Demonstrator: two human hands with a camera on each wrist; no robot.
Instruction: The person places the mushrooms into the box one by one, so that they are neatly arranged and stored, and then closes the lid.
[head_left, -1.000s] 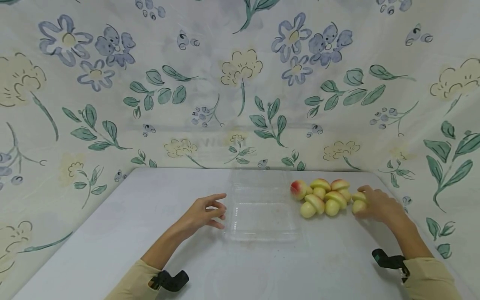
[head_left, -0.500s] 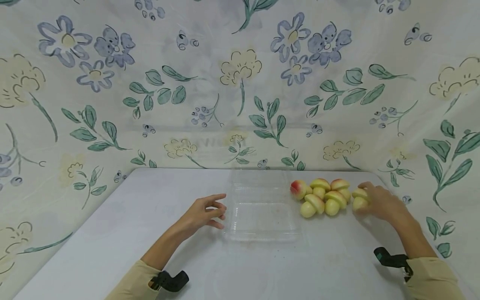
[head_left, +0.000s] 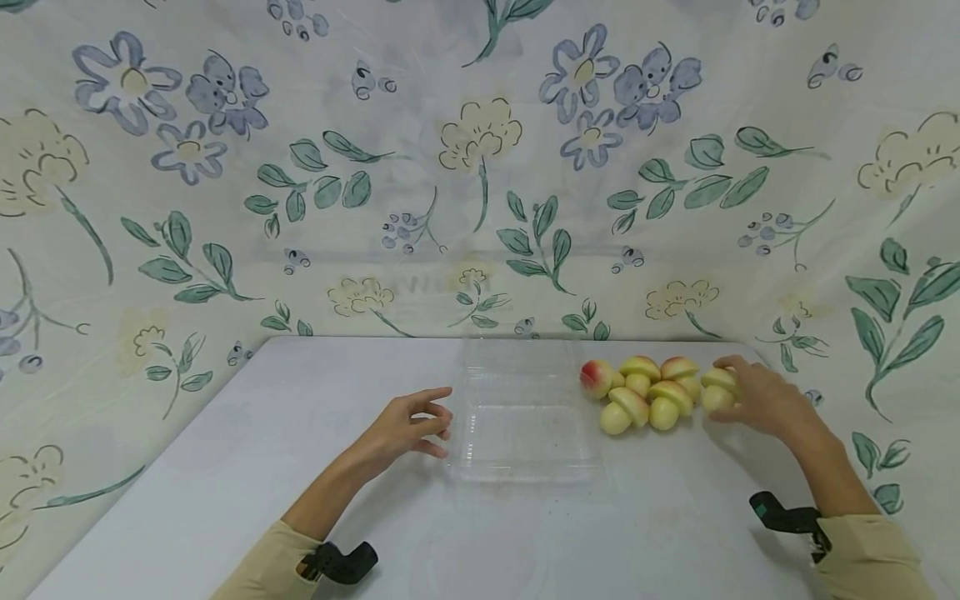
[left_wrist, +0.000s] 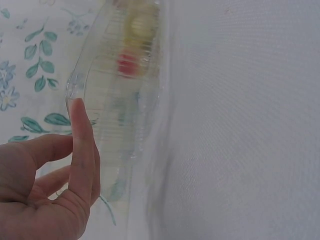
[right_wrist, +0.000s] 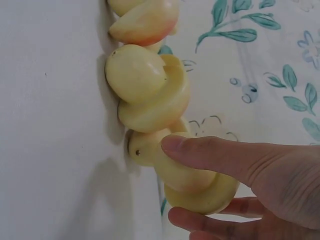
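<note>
My right hand point(head_left: 768, 400) grips a yellow mushroom-shaped piece point(head_left: 720, 390) with a rounded cap and ball-like stem, at the right end of a cluster of similar pieces. In the right wrist view the thumb lies across the held mushroom-shaped piece point(right_wrist: 185, 172) and the fingers curl under it. My left hand point(head_left: 408, 425) is relaxed, fingers loosely spread, beside the left wall of a clear plastic container point(head_left: 525, 442). In the left wrist view the index fingertip is right at the rim of the clear container point(left_wrist: 75, 85).
Several mushroom-shaped pieces point(head_left: 671, 406), some with red caps, lie to the right of the container on a white table point(head_left: 375, 533). A floral cloth point(head_left: 480, 208) hangs behind the table and along its sides. Both wrists carry black camera mounts point(head_left: 345, 562).
My right hand has shifted slightly left and up with the mushroom-shaped piece, turning it so more of the piece shows. The left hand and the container have not moved.
</note>
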